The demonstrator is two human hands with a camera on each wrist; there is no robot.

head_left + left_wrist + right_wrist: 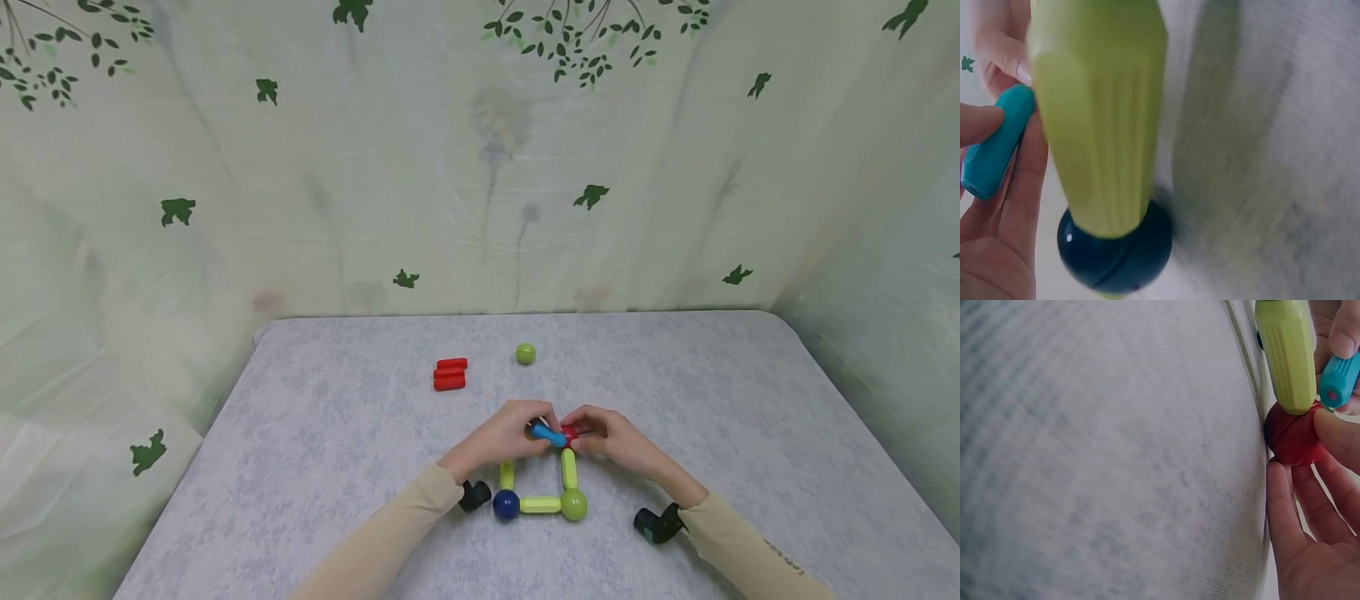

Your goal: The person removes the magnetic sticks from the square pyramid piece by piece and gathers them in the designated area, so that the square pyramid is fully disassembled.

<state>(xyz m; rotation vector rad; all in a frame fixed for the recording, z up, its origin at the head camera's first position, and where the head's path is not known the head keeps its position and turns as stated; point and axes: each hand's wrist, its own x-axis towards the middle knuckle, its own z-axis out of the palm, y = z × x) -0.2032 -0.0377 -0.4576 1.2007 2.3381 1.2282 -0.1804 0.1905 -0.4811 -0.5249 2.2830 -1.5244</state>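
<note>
The left hand (520, 432) pinches a blue ribbed rod (550, 434) between thumb and fingers. One end of the rod is right at a red ball (569, 437), which the right hand (613, 440) grips with its thumb and fingertips. In the right wrist view, a yellow-green rod (1288, 359) joins onto this red ball. Toward the front, a green ball (574, 505), a bottom yellow-green rod (540, 505) and a navy ball (506, 505) continue the frame. Another yellow-green rod (1100, 125) runs from the navy ball; its far end is hidden by the left hand.
Several red rods (449, 375) lie side by side farther back on the grey table (337, 433). A loose green ball (526, 353) sits to their right. Behind the table hangs a leaf-patterned curtain (450, 167). Black wrist cameras (657, 525) are near the table surface.
</note>
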